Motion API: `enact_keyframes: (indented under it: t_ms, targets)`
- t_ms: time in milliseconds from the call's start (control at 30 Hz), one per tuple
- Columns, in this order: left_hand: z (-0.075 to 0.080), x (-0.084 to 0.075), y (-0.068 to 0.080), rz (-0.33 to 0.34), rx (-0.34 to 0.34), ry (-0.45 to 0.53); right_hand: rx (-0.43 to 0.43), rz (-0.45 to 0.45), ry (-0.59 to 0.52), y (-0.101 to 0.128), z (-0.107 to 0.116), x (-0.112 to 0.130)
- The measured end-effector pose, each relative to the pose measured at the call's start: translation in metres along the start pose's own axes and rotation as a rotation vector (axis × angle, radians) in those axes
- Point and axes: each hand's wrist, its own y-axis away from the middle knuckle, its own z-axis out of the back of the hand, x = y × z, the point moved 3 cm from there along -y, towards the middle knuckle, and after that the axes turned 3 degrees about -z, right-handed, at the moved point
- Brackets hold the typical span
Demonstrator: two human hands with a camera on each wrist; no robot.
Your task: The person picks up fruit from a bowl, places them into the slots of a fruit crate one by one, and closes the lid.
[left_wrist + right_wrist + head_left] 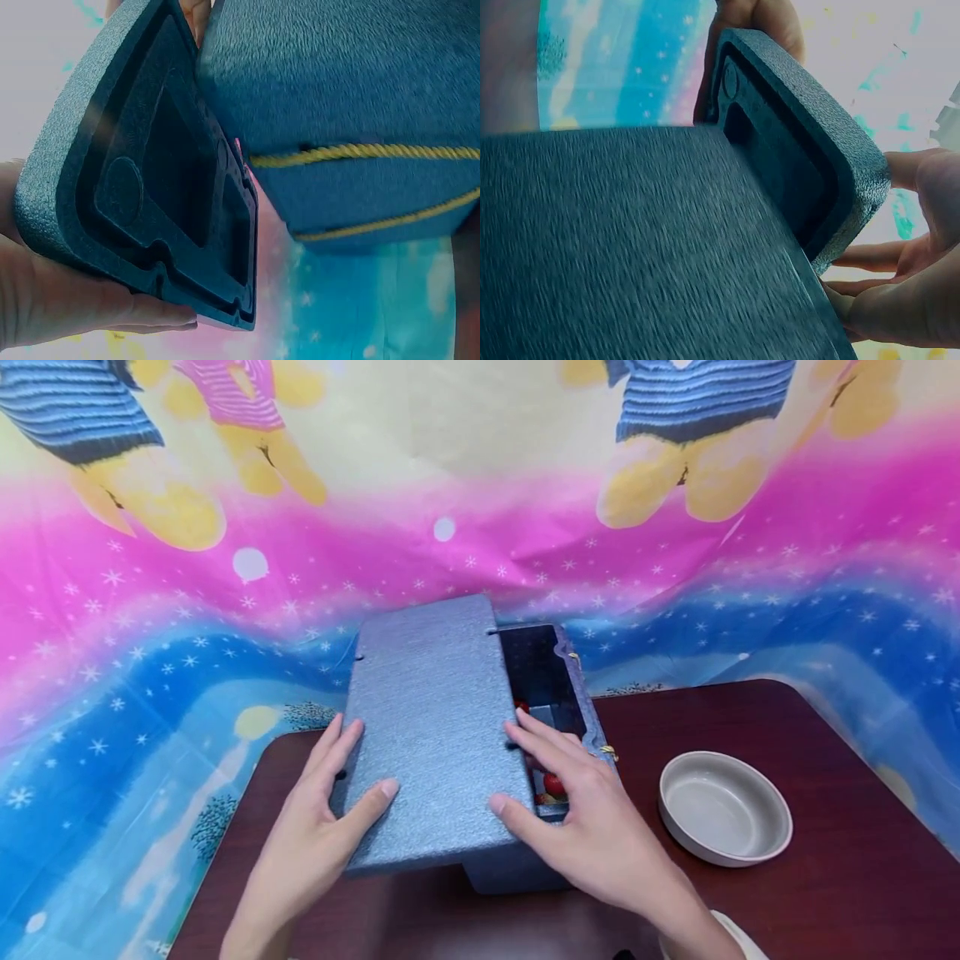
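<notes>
Head view: both hands pinch the foam lid, left hand at 7 o'clock, right hand at 5 o'clock, over the box at table centre. Left wrist view: the lid is tilted (underside exposed) and could slip onto the red contents. Right wrist view: fingers wrap its edge.

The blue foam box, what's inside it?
Through the uncovered gap of the blue foam box, small red things show, too hidden to name. The foam lid, held by the left hand and right hand, covers the rest.
</notes>
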Motion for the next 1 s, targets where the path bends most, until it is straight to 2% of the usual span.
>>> enact_keyframes:
  t_ms: [200,533,733,1000]
  targets:
    - [-0.018,-0.011,-0.013,-0.01,0.032,0.039,-0.054,0.011,0.056,0.002,0.018,-0.009]
    - [-0.048,-0.026,-0.034,-0.05,0.075,0.071,-0.098,-0.036,0.093,0.005,0.042,-0.025]
    - [-0.061,-0.033,-0.043,-0.073,0.075,0.087,-0.108,-0.056,0.086,0.007,0.053,-0.035]
    - [-0.073,-0.039,-0.048,-0.067,0.074,0.115,-0.11,-0.058,0.048,0.006,0.059,-0.046]
